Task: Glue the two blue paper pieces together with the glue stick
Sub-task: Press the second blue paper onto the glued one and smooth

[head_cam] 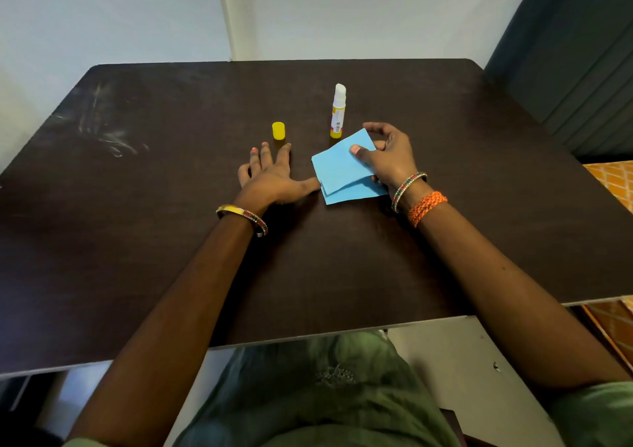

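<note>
Your right hand [385, 158] pinches the top blue paper [339, 167], skewed over the lower blue paper [356, 193]; left hand [274, 179] lies flat beside them. Uncapped glue stick [338, 110] stands just beyond your grip. Looks like the joining step: square up, then press.

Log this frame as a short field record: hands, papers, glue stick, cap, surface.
left hand: left hand flat on the dark brown wooden table, fingers spread, thumb tip by the papers' left edge
right hand: right hand pinches the upper light blue paper piece, thumb on top
papers: upper piece overlaps the lower light blue paper piece, askew
glue stick: white and yellow glue stick upright, uncapped, glue exposed, behind the papers
cap: yellow plastic cap standing apart, to the stick's left
</note>
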